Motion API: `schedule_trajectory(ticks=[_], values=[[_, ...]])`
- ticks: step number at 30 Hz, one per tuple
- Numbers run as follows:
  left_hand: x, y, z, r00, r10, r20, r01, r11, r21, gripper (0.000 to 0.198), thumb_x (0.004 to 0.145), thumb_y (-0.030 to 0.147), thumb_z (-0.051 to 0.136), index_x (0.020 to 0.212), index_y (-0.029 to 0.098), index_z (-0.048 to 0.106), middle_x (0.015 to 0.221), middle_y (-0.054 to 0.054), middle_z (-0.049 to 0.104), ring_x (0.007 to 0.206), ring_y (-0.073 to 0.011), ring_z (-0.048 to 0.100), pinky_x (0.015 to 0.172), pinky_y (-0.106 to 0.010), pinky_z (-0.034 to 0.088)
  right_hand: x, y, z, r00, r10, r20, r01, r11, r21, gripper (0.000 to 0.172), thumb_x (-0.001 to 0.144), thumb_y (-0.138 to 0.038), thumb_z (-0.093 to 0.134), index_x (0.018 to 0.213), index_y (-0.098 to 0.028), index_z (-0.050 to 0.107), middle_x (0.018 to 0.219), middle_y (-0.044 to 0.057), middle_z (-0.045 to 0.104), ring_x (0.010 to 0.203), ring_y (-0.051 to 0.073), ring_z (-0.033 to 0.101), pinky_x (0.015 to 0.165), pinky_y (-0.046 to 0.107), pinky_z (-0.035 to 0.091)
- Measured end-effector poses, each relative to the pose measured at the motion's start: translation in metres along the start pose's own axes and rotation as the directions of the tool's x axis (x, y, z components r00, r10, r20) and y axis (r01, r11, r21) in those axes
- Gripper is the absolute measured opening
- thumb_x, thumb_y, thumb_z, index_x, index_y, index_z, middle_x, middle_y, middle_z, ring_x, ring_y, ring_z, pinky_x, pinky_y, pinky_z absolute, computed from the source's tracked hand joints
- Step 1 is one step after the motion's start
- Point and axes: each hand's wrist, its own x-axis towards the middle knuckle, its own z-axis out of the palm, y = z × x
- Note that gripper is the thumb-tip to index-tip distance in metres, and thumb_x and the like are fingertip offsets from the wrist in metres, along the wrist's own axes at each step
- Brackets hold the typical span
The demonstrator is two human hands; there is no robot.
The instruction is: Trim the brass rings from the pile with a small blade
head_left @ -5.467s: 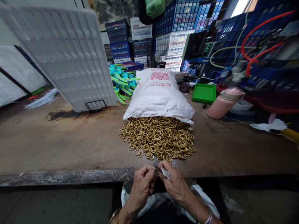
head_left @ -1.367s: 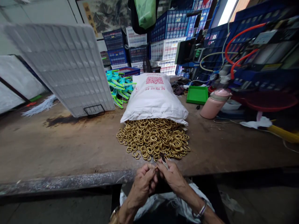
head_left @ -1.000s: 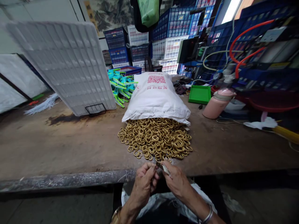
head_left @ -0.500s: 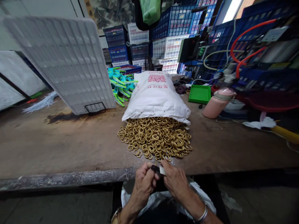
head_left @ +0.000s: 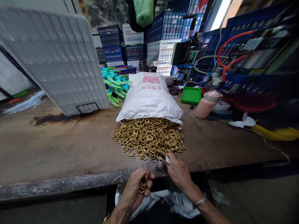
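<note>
Several gold-coloured rings are held in the curled fingers of my left hand, just off the front edge of the table. My right hand grips a small tool with a dark tip and a whitish part; its exact kind is unclear. That dark tip reaches the front right of a heap of gold-coloured rings. The heap spreads from the mouth of a white sack with red print, which lies on the table.
A ribbed white tray leans upright in a black wire stand at the left. Behind it lie green and teal pieces. A green tray and a pink bottle stand right of the sack. Stacked crates fill the back.
My hands have moved apart. The right one has carried the tool forward to the heap, while the left has lowered and turned, showing the rings in it. The view has shifted slightly right.
</note>
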Motion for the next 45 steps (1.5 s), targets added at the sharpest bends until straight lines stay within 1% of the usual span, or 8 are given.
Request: schedule_trajectory(ticks=[7,13,18,22,25,33,38,45], values=[[-0.001,0.006,-0.004,0.998,-0.059,0.026,0.062,0.99,-0.127,0.018,0.069,0.028,0.062,0.079,0.016,0.052,0.066,-0.001,0.059,0.051,-0.0085,0.052,0.039,-0.015,0.028,0.007,-0.019,0.002,0.999,0.017,0.05,-0.015,0.999,-0.038,0.016,0.08,-0.021,0.043,0.094,-0.021,0.049,0.073,0.003,0.065,0.063,0.015,0.059,0.052,0.023,0.025],[0.004,0.004,-0.008,0.996,-0.076,0.039,0.083,0.977,-0.197,0.018,0.068,0.027,0.064,0.073,0.013,0.053,0.069,-0.004,0.06,0.057,-0.0112,0.056,0.04,-0.016,0.031,0.013,-0.015,0.003,0.994,0.063,0.084,-0.063,0.998,0.001,0.014,0.079,-0.018,0.039,0.088,-0.021,0.049,0.071,0.003,0.063,0.062,0.015,0.058,0.052,0.023,0.025],[0.011,0.004,-0.002,0.999,-0.043,-0.001,0.043,0.995,-0.087,0.022,0.064,0.023,0.066,0.079,0.016,0.052,0.065,0.0,0.058,0.053,-0.0096,0.055,0.037,-0.014,0.029,0.004,-0.012,0.005,0.995,-0.085,0.045,0.07,0.962,0.265,0.016,0.076,-0.017,0.034,0.086,-0.02,0.046,0.069,0.001,0.058,0.062,0.016,0.056,0.056,0.024,0.034],[0.014,0.003,0.004,0.998,0.034,-0.054,-0.032,0.999,0.028,0.03,0.064,0.034,0.066,0.083,0.016,0.052,0.063,0.002,0.055,0.048,-0.0081,0.052,0.035,-0.014,0.028,-0.005,-0.023,0.002,0.979,-0.194,0.061,0.145,0.878,0.456,0.011,0.076,-0.02,0.036,0.083,-0.021,0.044,0.069,0.0,0.055,0.063,0.016,0.054,0.06,0.026,0.037],[0.014,0.002,0.005,0.996,0.084,-0.031,-0.081,0.992,0.099,0.032,0.065,0.041,0.064,0.08,0.015,0.053,0.062,0.003,0.052,0.046,-0.0064,0.048,0.034,-0.014,0.028,-0.008,-0.034,-0.001,0.97,-0.215,0.111,0.118,0.82,0.561,0.007,0.078,-0.027,0.038,0.08,-0.022,0.043,0.068,-0.001,0.054,0.062,0.014,0.052,0.06,0.025,0.038],[0.011,-0.003,0.001,0.975,0.218,-0.041,-0.177,0.877,0.447,0.029,0.073,0.043,0.054,0.069,0.014,0.052,0.045,0.006,0.045,0.032,-0.0019,0.03,0.033,-0.015,0.021,-0.005,-0.041,0.004,0.979,-0.127,0.159,-0.011,0.747,0.664,0.026,0.081,-0.04,0.037,0.066,-0.02,0.043,0.06,-0.006,0.042,0.058,0.01,0.041,0.057,0.022,0.035],[0.009,-0.003,0.0,0.997,0.08,0.022,-0.083,0.948,0.308,0.03,0.073,0.045,0.053,0.067,0.016,0.046,0.047,0.007,0.042,0.033,-0.0022,0.029,0.034,-0.016,0.017,-0.005,-0.043,0.006,0.982,-0.12,0.144,-0.01,0.735,0.678,0.024,0.08,-0.037,0.039,0.063,-0.02,0.042,0.059,-0.006,0.041,0.058,0.01,0.039,0.057,0.022,0.033],[0.004,-0.001,0.002,0.998,0.057,0.032,-0.063,0.97,0.233,0.032,0.071,0.046,0.056,0.072,0.016,0.045,0.051,0.007,0.042,0.036,-0.0015,0.03,0.035,-0.015,0.013,-0.005,-0.045,0.006,0.974,-0.101,0.203,-0.086,0.662,0.744,0.021,0.078,-0.035,0.039,0.066,-0.019,0.044,0.058,-0.006,0.041,0.056,0.01,0.04,0.056,0.022,0.033]])
